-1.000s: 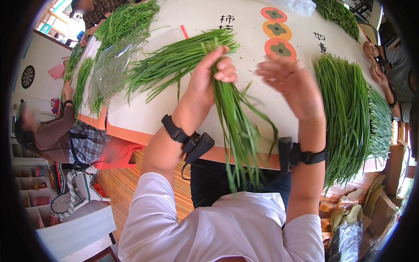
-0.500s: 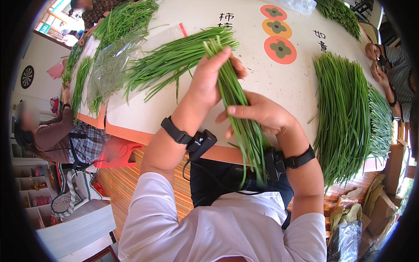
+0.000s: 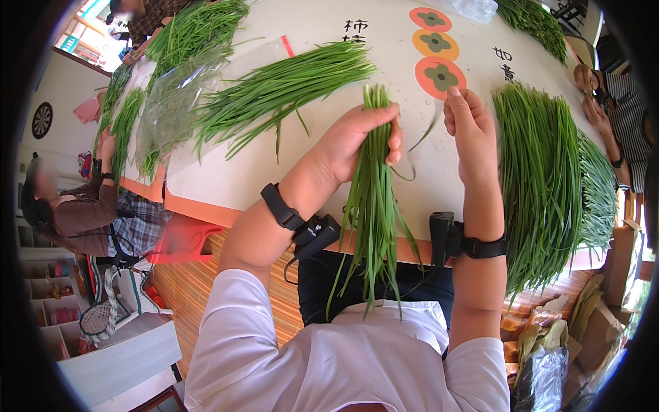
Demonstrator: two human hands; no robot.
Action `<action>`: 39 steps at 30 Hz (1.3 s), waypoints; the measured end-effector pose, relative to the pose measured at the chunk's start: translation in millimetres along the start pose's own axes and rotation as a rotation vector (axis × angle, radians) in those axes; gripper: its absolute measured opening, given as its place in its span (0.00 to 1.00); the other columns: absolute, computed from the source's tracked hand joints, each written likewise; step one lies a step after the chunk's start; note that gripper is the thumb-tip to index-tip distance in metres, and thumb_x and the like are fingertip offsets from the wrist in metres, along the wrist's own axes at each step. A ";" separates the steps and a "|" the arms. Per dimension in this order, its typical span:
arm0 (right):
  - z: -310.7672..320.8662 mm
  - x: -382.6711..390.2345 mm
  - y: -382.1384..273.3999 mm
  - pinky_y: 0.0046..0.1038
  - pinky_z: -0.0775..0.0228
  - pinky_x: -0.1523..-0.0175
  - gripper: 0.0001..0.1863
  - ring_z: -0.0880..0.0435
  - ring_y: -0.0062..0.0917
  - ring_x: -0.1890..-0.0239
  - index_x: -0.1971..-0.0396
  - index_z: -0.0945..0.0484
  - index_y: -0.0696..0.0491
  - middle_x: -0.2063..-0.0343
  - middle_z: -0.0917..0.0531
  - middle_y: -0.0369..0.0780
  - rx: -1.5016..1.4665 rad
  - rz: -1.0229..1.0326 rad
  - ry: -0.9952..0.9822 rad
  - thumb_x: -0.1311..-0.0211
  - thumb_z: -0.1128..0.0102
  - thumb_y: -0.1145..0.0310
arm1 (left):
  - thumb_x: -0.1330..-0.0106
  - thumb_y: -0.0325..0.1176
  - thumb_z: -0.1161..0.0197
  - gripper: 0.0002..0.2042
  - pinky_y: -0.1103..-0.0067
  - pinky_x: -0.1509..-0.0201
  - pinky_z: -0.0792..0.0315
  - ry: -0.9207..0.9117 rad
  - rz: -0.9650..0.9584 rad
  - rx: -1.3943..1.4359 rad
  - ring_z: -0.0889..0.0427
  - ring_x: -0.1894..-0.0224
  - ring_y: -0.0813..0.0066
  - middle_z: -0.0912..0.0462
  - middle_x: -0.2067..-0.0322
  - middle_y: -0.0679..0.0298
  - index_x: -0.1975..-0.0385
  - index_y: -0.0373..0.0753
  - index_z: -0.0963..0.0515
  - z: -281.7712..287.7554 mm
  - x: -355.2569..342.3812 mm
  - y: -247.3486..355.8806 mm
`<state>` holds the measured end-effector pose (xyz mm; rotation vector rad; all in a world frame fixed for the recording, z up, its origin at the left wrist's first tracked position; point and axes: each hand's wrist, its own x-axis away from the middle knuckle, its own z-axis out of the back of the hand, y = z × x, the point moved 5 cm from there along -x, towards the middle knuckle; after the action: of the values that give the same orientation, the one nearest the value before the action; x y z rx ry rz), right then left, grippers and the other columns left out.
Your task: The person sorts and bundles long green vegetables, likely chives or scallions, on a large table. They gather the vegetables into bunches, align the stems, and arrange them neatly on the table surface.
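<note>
A bundle of green chives (image 3: 374, 206) hangs from my left hand (image 3: 353, 141), whose fingers wrap round it near the pale cut ends. The leaf tips dangle past the table's front edge over my lap. To the right of it, my right hand (image 3: 472, 134) is raised with thumb and finger pinched together on a single thin chive leaf (image 3: 431, 127). That leaf droops and curls toward the bundle. Beyond my left hand a loose heap of chives (image 3: 281, 89) lies on the white table (image 3: 240, 182). A large, neatly laid pile of chives (image 3: 535, 185) lies right of my right forearm.
A clear plastic bag (image 3: 175, 103) lies left of the loose heap. More chives (image 3: 195, 34) cover the far left. One person (image 3: 75, 213) sits at the left, another (image 3: 628, 117) works at the right, and a third (image 3: 147, 20) is at the far left. Cardboard boxes (image 3: 604, 329) stand lower right.
My right hand has left the bundle and moved up and right, drawing out one leaf. The bundle in my left hand has come nearer me and now hangs straighter.
</note>
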<state>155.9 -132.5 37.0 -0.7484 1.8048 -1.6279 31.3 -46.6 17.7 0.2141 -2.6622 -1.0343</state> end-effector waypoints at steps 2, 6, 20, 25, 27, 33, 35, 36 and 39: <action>-6.7 3.8 -0.2 0.17 0.39 0.67 0.14 0.33 0.13 0.75 0.69 0.28 0.57 0.78 0.29 0.31 -0.070 0.058 0.029 0.37 0.54 0.59 | 0.36 0.38 0.50 0.08 0.81 0.81 0.36 -0.012 0.034 -0.034 0.29 0.85 0.72 0.29 0.85 0.65 0.73 0.41 0.32 -4.8 -0.2 -8.5; -37.2 15.4 6.7 0.24 0.34 0.58 0.18 0.27 0.18 0.68 0.69 0.29 0.56 0.76 0.27 0.32 -0.240 -0.135 -0.113 0.35 0.60 0.56 | 0.36 0.39 0.49 0.09 0.81 0.82 0.37 -0.019 0.035 -0.079 0.30 0.86 0.72 0.29 0.86 0.64 0.73 0.42 0.32 -4.9 -0.2 -12.5; -69.0 97.7 -19.1 0.29 0.37 0.78 0.28 0.26 0.31 0.84 0.82 0.27 0.60 0.89 0.27 0.44 0.607 0.002 -1.641 0.46 0.47 0.45 | 0.33 0.35 0.55 0.09 0.86 0.82 0.37 -0.033 -0.351 0.262 0.34 0.84 0.81 0.32 0.85 0.68 0.70 0.39 0.31 40.2 9.8 62.7; -14.1 73.9 -66.9 0.19 0.28 0.75 0.29 0.19 0.26 0.75 0.63 0.23 0.64 0.70 0.19 0.43 -0.421 0.352 -1.754 0.49 0.40 0.48 | 0.34 0.37 0.53 0.08 0.85 0.83 0.39 -0.096 -0.217 0.067 0.34 0.86 0.79 0.31 0.85 0.68 0.71 0.41 0.34 21.4 5.3 39.4; 3.5 52.7 -77.4 0.15 0.35 0.85 0.28 0.22 0.23 0.84 0.74 0.20 0.62 0.80 0.20 0.45 -0.818 0.506 -1.588 0.46 0.45 0.46 | 0.35 0.37 0.53 0.08 0.83 0.84 0.39 -0.150 -0.136 0.072 0.33 0.87 0.75 0.31 0.86 0.66 0.72 0.41 0.34 8.3 7.8 26.1; -22.9 21.3 -11.4 0.30 0.35 0.53 0.24 0.27 0.27 0.56 0.52 0.33 0.61 0.62 0.25 0.43 -0.361 -0.096 -0.318 0.34 0.63 0.55 | 0.37 0.38 0.49 0.10 0.78 0.82 0.32 -0.124 0.007 0.011 0.27 0.84 0.69 0.27 0.83 0.60 0.74 0.39 0.33 -20.0 16.2 -6.7; -42.7 28.6 6.7 0.21 0.33 0.68 0.26 0.31 0.16 0.76 0.47 0.38 0.61 0.68 0.26 0.38 -0.252 -0.253 -0.429 0.34 0.63 0.55 | 0.37 0.38 0.48 0.10 0.79 0.80 0.30 -0.038 -0.071 0.003 0.25 0.82 0.69 0.26 0.82 0.60 0.73 0.38 0.30 -20.7 10.8 -5.1; -46.4 29.9 19.3 0.15 0.36 0.74 0.27 0.34 0.12 0.80 0.46 0.39 0.61 0.69 0.26 0.38 -0.190 -0.273 -0.450 0.34 0.64 0.54 | 0.37 0.37 0.47 0.09 0.78 0.78 0.28 -0.011 -0.122 -0.036 0.24 0.80 0.69 0.25 0.79 0.60 0.70 0.37 0.29 -7.5 3.4 -10.5; -63.7 37.2 28.0 0.20 0.36 0.54 0.29 0.29 0.17 0.58 0.42 0.45 0.56 0.59 0.28 0.36 -0.336 -0.322 -0.357 0.36 0.56 0.55 | 0.38 0.35 0.45 0.08 0.80 0.69 0.29 0.249 -0.290 -0.199 0.26 0.72 0.78 0.26 0.74 0.67 0.69 0.36 0.29 5.7 2.0 -5.4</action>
<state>83.1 -115.2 12.0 -1.4462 1.7731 -1.2759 27.8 -47.3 10.4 0.6561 -2.3320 -1.2583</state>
